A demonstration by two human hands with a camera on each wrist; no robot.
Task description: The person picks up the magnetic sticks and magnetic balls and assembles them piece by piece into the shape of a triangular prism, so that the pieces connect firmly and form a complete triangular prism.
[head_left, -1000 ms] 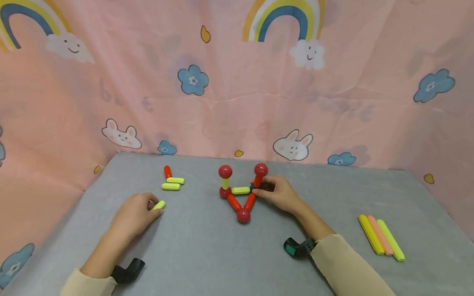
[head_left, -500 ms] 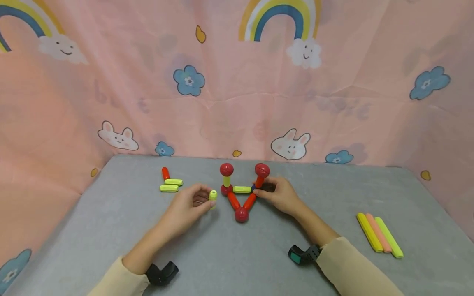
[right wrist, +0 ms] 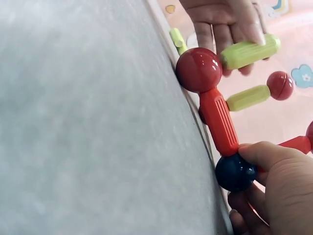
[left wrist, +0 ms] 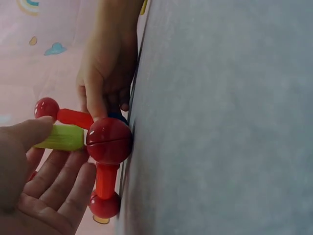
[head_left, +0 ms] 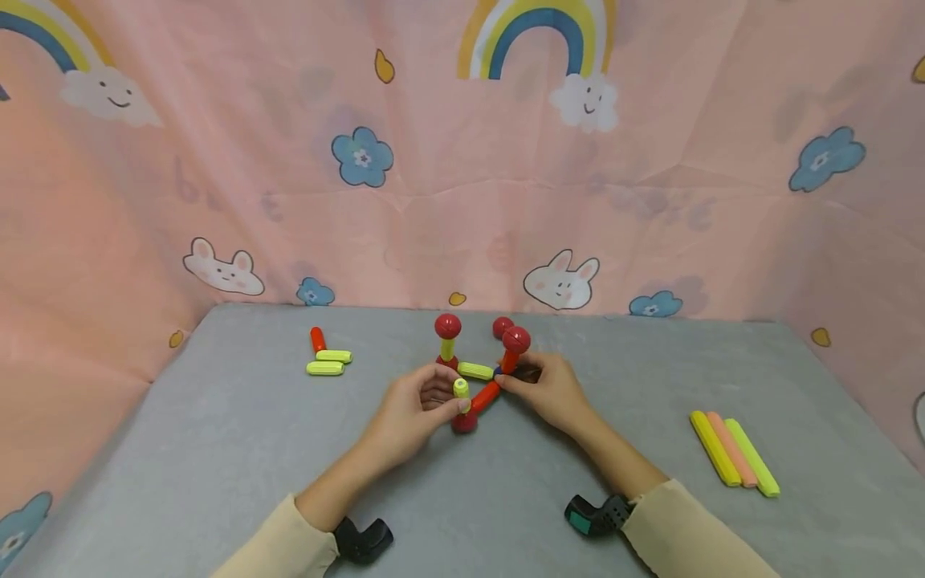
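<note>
Where the beige sleeves [head_left: 282, 554] end: we've got a L wrist cam [head_left: 364, 542] & a R wrist cam [head_left: 596, 515], both black.
Long sticks, R side: yellow stick [head_left: 715, 448], orange stick [head_left: 731, 449] & long yel-grn stick [head_left: 752, 457], lying side by side on the grey table [head_left: 217, 449], well apart from both hands.
L hand [head_left: 408, 405]: pinching a short yel-grn stick [head_left: 461, 391] btwn thumb & fingers, roughly upright. Its lower end is right at the front red ball [head_left: 464, 423]; we can't tell if they touch.
Front red ball: near corner of the build. A red stick [head_left: 486, 396] runs from it back to the blue ball [right wrist: 236, 172]; L wrist view gives us a 2nd red stick [left wrist: 106, 181] over to the L base ball [left wrist: 105, 204].
R hand [head_left: 554, 393]: thumb & fingers pinching the blue ball.
Back of build: yel-grn crossbar [head_left: 475, 371] btwn L base ball & blue ball. Upright yel-grn post [head_left: 448, 349] w/ L top ball [head_left: 448, 325]; tilted red post [head_left: 510, 361] w/ R top ball [head_left: 516, 339].
Short spares, far L: red spare [head_left: 318, 339] by two yel-grn spares [head_left: 325, 368].
Extra red ball [head_left: 502, 324]: peeking out behind R top ball, partly hidden.
Backdrop: pink cloth [head_left: 448, 225] w/ rainbows, bunnies etc.
</note>
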